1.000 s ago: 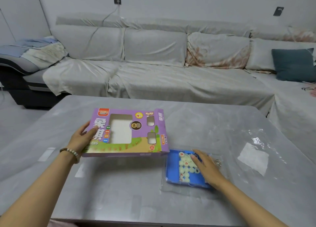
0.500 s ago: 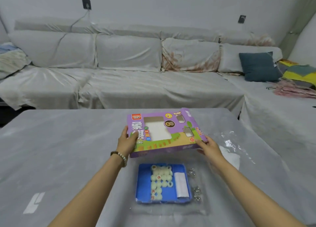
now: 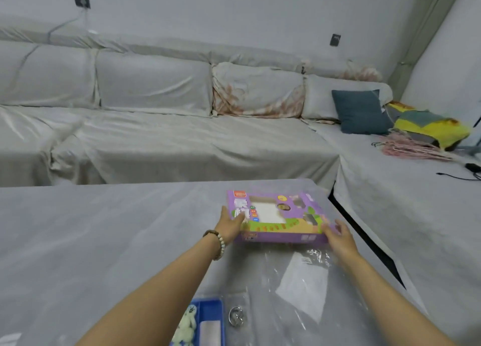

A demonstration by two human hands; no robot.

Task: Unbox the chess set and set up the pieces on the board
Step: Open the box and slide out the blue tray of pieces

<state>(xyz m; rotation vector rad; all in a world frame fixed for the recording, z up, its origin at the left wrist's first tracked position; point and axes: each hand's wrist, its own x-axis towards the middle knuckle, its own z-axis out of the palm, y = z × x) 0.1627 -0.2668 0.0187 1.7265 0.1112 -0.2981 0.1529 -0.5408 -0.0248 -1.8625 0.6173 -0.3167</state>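
The purple chess set box (image 3: 276, 216) lies flat near the far right corner of the grey table (image 3: 104, 241). My left hand (image 3: 230, 226) grips its left edge with the thumb on top. My right hand (image 3: 338, 237) holds its near right corner and looks blurred. At the bottom edge of the view, between my forearms, sits the blue tray (image 3: 210, 319). It holds pale round chess pieces (image 3: 186, 326) and a white folded sheet (image 3: 209, 332). The tray is partly cut off by the frame.
A clear plastic wrapper with a white paper label (image 3: 304, 285) lies on the table right of the tray. Metal rings (image 3: 236, 317) lie beside the tray. The table's right edge (image 3: 364, 239) runs close to the box. A covered sofa (image 3: 182, 137) stands behind the table.
Both hands have carried the box away from above the tray toward the far right of the table. The view has turned right, so the tray now sits at the bottom edge.
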